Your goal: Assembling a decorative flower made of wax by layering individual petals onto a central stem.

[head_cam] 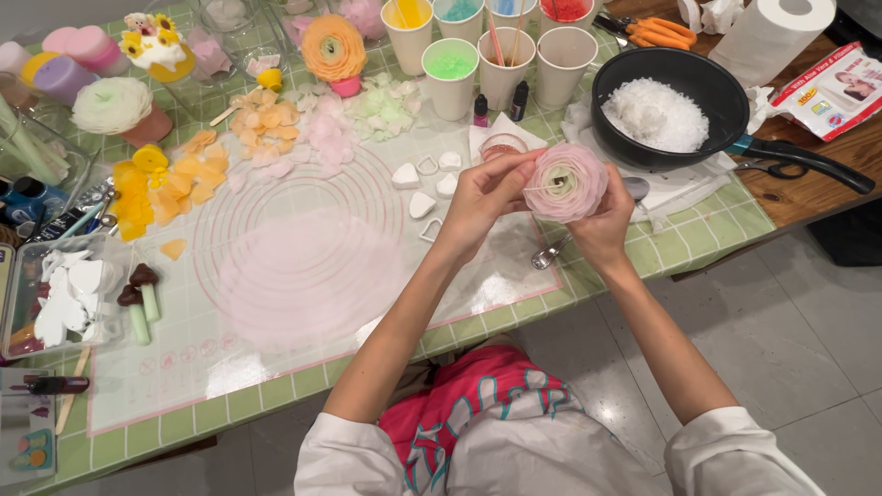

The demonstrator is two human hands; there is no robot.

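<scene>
A: status?

B: mid-assembly. Right hand [602, 225] cups the pink layered flower [567, 181] from behind, fingers wrapped round its back, held up over the bench [707, 230] edge, just in front of the black pan [675, 87]. Left hand [482, 193] is at the flower's face, thumb + forefinger pressed together, pinching what looks like a thin stick or wick running into the centre. Can't tell which.

A: step?

B: my read: setting the centre piece, petals already on. Next move needs a steady cupping hand and a light pinch; the petals look thin, so squeezing could likely crush them.

A: what's around?

B: loose pale pink petals [322, 138] + orange petals [262, 124] on the clear mat [303, 266], small white heart cutters [423, 179] near left hand. Paper cups [496, 55] behind, some w/ coloured fill. Pan holds white flakes.

A: packages, labels?

B: one flat red-and-white packet [831, 87] w/ print, far right on the wood, beside the pan handle. White paper roll [767, 32] behind it. Two small dark dropper bottles [501, 104] by the cups.
</scene>
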